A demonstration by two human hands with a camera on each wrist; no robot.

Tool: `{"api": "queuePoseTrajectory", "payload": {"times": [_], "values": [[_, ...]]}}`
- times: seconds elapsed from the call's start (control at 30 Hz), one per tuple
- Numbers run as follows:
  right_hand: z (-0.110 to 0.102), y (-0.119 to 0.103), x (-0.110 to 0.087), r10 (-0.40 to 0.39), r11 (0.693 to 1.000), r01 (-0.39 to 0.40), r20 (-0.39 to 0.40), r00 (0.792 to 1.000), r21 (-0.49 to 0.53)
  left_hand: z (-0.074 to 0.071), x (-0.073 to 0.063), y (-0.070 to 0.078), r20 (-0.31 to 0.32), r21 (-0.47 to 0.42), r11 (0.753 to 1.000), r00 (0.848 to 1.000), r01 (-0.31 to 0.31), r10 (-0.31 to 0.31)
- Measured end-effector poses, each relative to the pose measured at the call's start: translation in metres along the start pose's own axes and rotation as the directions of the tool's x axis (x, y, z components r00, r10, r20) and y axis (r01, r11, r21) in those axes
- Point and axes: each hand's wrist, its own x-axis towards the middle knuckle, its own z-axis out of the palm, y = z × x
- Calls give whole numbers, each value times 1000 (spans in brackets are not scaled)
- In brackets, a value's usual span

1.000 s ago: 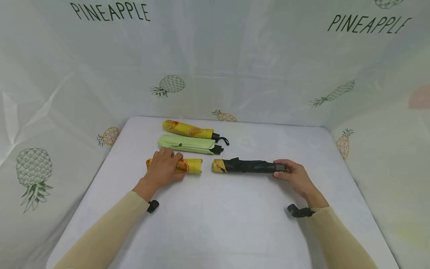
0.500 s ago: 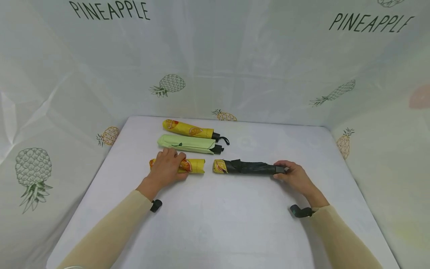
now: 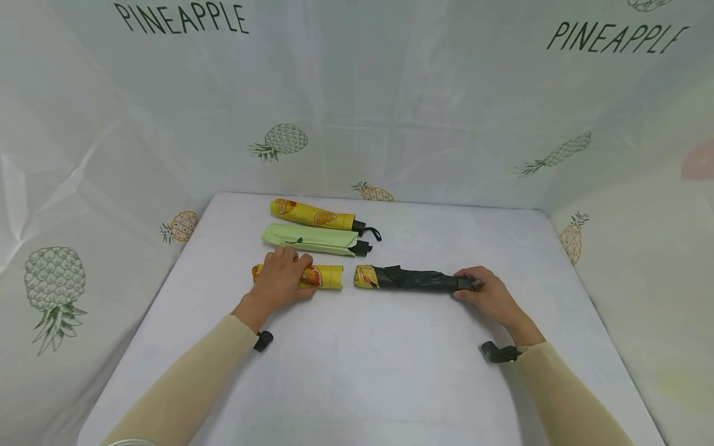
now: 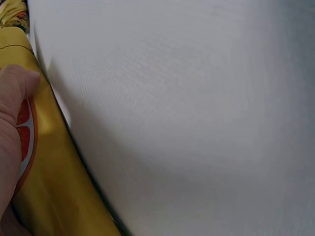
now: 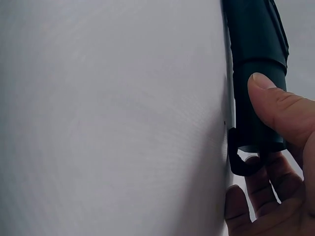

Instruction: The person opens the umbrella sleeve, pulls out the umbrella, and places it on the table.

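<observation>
My left hand [image 3: 282,279] grips a yellow umbrella sleeve [image 3: 330,277] printed with orange slices, its open end facing right. In the left wrist view the thumb [image 4: 18,86] presses on the yellow fabric [image 4: 51,162]. To the right, a folded black umbrella [image 3: 415,279] with a yellow, fruit-printed tip lies in line with the sleeve, a small gap between them. My right hand [image 3: 493,297] holds the umbrella by its handle end. The right wrist view shows the thumb on the dark handle [image 5: 258,108], with a wrist strap loop [image 5: 238,162] hanging below.
Behind my left hand lie a light green sleeved umbrella [image 3: 312,239] and, farther back, a yellow sleeved umbrella [image 3: 315,215] with a black strap. They rest on a white table [image 3: 379,371], with a pineapple-printed curtain [image 3: 390,93] around its back and sides.
My left hand has slid slightly right with the yellow sleeve. The umbrella in my right hand has shifted a touch right and its handle has turned a little.
</observation>
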Motion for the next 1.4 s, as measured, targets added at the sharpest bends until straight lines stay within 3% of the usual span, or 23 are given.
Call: {"api": "queuePoseTrajectory", "payload": {"times": [0.7, 1.07, 1.4], "values": [[5, 2, 0, -15, 1000, 15, 5, 1000, -16, 3, 2, 7, 22, 28, 1000, 1000, 5, -6], [8, 6, 2, -24, 999, 24, 0, 1000, -30, 12, 10, 9, -4, 22, 1000, 1000, -14, 14], [7, 5, 1, -25, 999, 25, 6, 1000, -43, 11, 11, 11, 25, 29, 1000, 1000, 7, -8]]}}
